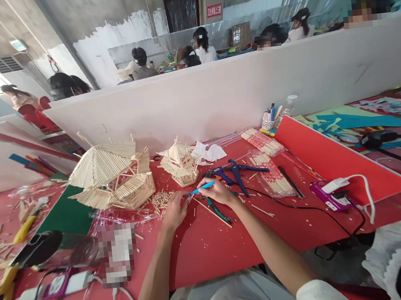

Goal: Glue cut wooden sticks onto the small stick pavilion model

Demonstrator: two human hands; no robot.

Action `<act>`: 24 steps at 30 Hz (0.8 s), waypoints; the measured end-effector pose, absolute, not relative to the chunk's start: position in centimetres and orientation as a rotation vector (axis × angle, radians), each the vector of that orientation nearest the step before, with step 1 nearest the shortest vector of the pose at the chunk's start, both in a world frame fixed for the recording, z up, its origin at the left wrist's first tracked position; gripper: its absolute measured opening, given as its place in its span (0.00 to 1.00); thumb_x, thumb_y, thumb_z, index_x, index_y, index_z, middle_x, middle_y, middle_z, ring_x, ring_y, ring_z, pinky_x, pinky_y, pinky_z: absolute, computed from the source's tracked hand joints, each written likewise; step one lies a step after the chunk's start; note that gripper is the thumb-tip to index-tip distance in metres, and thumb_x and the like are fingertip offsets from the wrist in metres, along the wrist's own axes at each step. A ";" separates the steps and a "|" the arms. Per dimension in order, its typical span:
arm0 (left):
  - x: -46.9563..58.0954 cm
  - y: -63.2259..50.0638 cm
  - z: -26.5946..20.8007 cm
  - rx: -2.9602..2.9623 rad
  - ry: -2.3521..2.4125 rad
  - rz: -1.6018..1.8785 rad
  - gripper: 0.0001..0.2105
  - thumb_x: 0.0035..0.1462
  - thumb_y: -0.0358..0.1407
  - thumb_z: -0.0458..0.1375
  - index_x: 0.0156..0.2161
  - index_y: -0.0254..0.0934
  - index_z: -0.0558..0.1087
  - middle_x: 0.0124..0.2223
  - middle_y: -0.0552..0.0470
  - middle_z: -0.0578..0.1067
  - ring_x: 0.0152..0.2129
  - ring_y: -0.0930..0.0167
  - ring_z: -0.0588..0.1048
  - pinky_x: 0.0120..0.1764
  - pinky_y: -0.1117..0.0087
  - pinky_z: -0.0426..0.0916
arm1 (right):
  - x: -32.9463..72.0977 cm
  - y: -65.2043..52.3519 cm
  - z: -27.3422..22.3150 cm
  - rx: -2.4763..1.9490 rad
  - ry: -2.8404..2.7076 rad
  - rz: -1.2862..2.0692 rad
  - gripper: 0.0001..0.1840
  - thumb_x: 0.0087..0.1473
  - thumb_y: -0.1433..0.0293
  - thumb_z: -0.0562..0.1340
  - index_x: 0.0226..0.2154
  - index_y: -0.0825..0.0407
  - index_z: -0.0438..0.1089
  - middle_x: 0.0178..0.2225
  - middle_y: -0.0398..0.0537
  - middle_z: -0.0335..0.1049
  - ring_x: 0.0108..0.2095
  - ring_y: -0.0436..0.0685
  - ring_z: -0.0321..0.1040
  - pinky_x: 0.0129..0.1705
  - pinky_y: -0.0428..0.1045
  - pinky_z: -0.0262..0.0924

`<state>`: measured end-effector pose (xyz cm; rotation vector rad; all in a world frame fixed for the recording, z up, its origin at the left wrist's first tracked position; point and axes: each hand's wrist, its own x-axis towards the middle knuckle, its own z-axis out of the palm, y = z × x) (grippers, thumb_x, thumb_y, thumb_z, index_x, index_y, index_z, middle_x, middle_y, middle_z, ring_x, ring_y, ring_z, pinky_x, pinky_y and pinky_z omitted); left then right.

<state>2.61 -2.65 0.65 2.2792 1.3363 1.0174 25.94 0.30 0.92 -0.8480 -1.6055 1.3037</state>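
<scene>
My right hand [218, 192] grips a blue pen [206, 186], its tip pointing left toward my other hand. My left hand [176, 211] is closed in a pinch at the pen's tip; whatever lies between its fingers is too small to make out. Just beyond both hands stands a small pagoda-like model made of wooden sticks [179, 164]. To its left is a larger stick model [108, 174] with a slatted roof. A pile of short cut sticks [163, 200] lies beside my left hand. Green-handled pliers [218, 211] and a long thin stick [212, 213] rest below my right hand.
Blue cutters [239, 174] and packs of wooden sticks [275, 175] lie to the right, before a leaning red board [338, 164]. A purple power strip [332, 196] trails cables. On the left are a plastic bottle [78, 248] and a yellow glue gun [7, 285]. A white partition [216, 96] runs behind.
</scene>
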 end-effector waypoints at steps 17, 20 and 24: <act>3.0 -3.1 1.0 2.256 1.309 1.028 0.11 0.70 0.42 0.52 0.45 0.40 0.74 0.41 0.49 0.79 0.37 0.67 0.77 0.44 0.64 0.72 | 26.5 0.4 0.9 -0.794 -1.658 1.363 0.22 0.60 0.52 0.65 0.46 0.51 0.76 0.29 0.44 0.74 0.30 0.54 0.70 0.35 0.48 0.64; 3.0 -3.1 0.9 2.244 1.301 1.053 0.11 0.70 0.42 0.54 0.45 0.40 0.74 0.41 0.48 0.79 0.38 0.66 0.77 0.45 0.64 0.72 | 26.0 0.3 1.1 -0.806 -1.647 1.334 0.21 0.59 0.51 0.66 0.43 0.50 0.76 0.29 0.43 0.73 0.29 0.54 0.70 0.34 0.48 0.64; 3.0 -3.0 0.7 2.209 1.317 1.085 0.11 0.70 0.43 0.54 0.47 0.40 0.74 0.43 0.48 0.79 0.41 0.66 0.78 0.47 0.63 0.73 | 25.6 0.2 1.3 -0.813 -1.650 1.283 0.19 0.56 0.53 0.69 0.39 0.51 0.77 0.33 0.46 0.76 0.32 0.55 0.71 0.36 0.48 0.64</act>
